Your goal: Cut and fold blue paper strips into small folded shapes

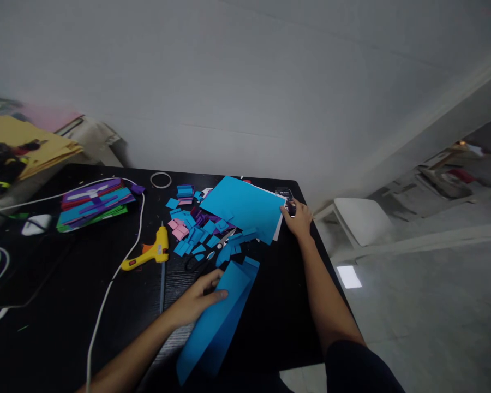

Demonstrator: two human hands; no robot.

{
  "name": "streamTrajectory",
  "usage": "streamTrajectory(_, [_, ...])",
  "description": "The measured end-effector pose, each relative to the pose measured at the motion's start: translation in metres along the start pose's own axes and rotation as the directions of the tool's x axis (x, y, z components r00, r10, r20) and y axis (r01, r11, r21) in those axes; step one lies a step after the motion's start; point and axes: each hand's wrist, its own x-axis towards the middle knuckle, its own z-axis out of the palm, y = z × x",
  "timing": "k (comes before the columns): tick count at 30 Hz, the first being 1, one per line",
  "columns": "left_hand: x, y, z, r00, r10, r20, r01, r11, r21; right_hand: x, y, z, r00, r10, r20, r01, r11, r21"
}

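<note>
A folded blue paper sheet (221, 311) is in my left hand (204, 297), pinched between thumb and fingers near the front of the table. My right hand (298, 218) is at the table's right edge, its fingers curled round a dark glossy object (287, 197) that might be a phone. The thumb lies beside the corner of a large flat blue sheet (243, 207), which has white paper (278, 226) under it. Cut blue pieces (194, 237) and pink pieces (179, 229) lie in a loose pile, with partly covered scissors (200, 262) close by.
To the left, a yellow glue gun (157, 248) rests with a grey stick (162, 286) below it. A white cable (106, 292) crosses the black table (278, 322). Farther left are stacked coloured sheets (98, 204); a ring (161, 180) lies near the wall. A white stool (360, 218) stands right.
</note>
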Motion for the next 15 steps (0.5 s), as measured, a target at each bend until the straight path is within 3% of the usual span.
streamTrajectory(10, [0.001, -0.011, -0.003, 0.997, -0.031, -0.076, 0.036, 0.997, 0.071, 0.000, -0.002, -0.002, 1.000, 0.008, 0.020, -0.008, 1.000, 0.005])
streamTrajectory(15, [0.001, -0.008, -0.002, 0.999, -0.019, -0.041, 0.021, 0.998, 0.052, -0.001, -0.002, -0.002, 0.999, 0.024, 0.023, -0.024, 1.000, 0.012])
